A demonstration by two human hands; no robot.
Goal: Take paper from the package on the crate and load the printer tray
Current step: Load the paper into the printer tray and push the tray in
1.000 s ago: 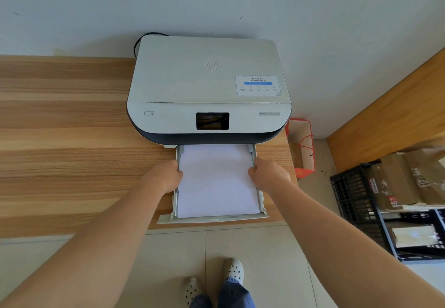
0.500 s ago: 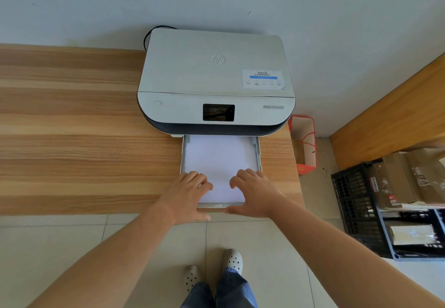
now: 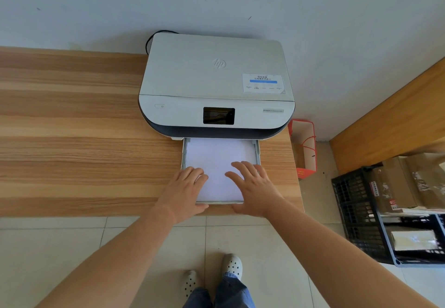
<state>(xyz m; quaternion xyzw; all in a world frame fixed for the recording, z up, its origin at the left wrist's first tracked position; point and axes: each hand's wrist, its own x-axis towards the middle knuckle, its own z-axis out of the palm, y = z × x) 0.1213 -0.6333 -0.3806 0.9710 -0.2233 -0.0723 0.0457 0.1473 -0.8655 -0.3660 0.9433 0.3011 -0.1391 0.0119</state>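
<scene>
Now both hands lie flat on the paper in the printer tray.

Left hand (image 3: pixel 184 191) and right hand (image 3: pixel 255 191) are spread wide, gripping nothing, palms at the front edge of the tray (image 3: pixel 257 150), fingers on the white paper (image 3: pixel 215 160). That tray juts from under the white printer (image 3: pixel 216 86) on the wooden table (image 3: pixel 72 139). At right, on the floor, a black crate (image 3: pixel 356 211) holds brown packages (image 3: pixel 409 182).

I see a wood-grain tabletop (image 3: pixel 72 127) running along the wall, with the white printer (image 3: pixel 216 86) standing on its right end. On the tiled floor (image 3: pixel 60 247) beside it stand a red paper bag (image 3: pixel 304 148) and black crates (image 3: pixel 356 211).
</scene>
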